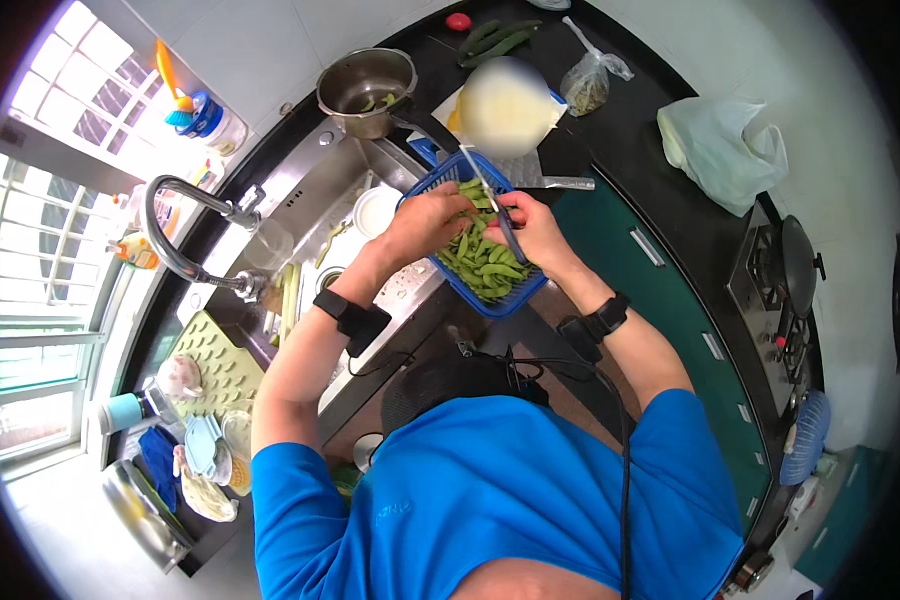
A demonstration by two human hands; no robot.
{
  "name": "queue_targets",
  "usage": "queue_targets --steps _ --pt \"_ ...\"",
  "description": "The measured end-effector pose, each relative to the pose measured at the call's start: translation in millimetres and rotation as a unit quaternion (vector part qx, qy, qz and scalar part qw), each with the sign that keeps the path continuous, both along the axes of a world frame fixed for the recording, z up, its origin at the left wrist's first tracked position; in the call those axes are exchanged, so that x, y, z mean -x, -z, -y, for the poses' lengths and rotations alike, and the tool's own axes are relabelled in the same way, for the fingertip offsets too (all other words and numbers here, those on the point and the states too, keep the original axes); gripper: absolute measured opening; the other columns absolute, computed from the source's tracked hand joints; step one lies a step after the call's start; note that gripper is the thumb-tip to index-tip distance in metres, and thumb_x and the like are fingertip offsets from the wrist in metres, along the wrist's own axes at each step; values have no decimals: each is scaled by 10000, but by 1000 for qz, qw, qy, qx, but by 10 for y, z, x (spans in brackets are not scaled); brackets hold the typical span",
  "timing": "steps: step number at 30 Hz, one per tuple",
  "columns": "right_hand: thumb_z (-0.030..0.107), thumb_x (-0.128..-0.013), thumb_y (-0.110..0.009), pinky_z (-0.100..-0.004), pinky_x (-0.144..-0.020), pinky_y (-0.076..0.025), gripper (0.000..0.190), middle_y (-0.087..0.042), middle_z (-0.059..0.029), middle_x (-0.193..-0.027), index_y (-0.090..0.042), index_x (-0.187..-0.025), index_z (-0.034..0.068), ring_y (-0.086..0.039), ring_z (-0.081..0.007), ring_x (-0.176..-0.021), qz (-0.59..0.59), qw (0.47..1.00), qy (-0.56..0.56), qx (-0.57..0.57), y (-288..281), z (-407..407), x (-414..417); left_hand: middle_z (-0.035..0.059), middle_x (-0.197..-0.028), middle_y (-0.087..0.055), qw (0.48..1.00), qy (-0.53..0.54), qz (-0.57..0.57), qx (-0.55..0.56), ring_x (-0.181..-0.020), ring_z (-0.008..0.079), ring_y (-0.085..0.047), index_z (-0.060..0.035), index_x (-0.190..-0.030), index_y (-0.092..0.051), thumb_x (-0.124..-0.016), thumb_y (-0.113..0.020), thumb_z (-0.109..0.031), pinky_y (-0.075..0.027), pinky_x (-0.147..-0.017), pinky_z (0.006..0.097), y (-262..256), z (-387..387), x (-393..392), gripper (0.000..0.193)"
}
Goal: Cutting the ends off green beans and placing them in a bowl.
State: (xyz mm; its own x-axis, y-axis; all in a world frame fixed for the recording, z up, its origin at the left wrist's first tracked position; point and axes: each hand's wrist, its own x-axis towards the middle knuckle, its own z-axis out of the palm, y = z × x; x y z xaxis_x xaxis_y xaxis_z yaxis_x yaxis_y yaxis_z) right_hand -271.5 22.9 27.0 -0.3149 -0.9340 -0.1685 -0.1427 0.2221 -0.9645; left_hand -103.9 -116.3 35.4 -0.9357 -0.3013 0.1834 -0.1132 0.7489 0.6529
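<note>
A blue plastic basket (487, 306) filled with green soybean pods (487, 266) is before me, beside the sink's edge. My right hand (534, 231) grips a pair of scissors (507, 231) over the basket. Their blades point up and away, towards the basket's far end. My left hand (433, 216) reaches over the basket's left rim, its fingers bent among the pods. Whether a pod is pinched between those fingertips cannot be told. Both wrists wear black straps with a box-like device.
The steel sink (405, 296) holds a white bowl (376, 212) and loose stalks. A pot (366, 94) with a few pods stands behind. A cleaver (529, 172) lies right of the basket. Farther right are a plastic bag (724, 150) and a wok (799, 266). A faucet (187, 255) arches at left.
</note>
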Motion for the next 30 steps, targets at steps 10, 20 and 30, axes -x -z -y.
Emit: queue_targets --steps 10,20,30 --pt "89 -785 -753 -199 -622 -476 485 -655 -48 -881 -494 -1188 7 -630 -101 -750 164 986 21 22 -175 265 -403 -57 -729 -501 836 -205 -80 -503 -601 33 -414 -67 -1054 -642 -976 -531 -316 -344 -535 187 106 -114 -468 284" --pt "111 -787 -756 -246 -622 -540 480 -664 -67 -914 -491 -1173 5 -674 -148 -783 200 978 -59 -20 -119 563 -1087 -51 -827 -535 758 -270 -167 -570 -708 39 -457 -50 -1151 -607 -932 -610 -257 -400 -633 196 196 -329 -1097 301" --pt "302 -835 -725 -221 -554 -434 458 -605 -10 -737 -520 -1116 4 -548 -67 -620 25 966 -237 -99 -270 503 -1017 -48 -865 -580 756 -328 -172 -540 -756 46 -476 -75 -1065 -625 -931 -594 -298 -386 -656 211 277 -251 -1488 263"
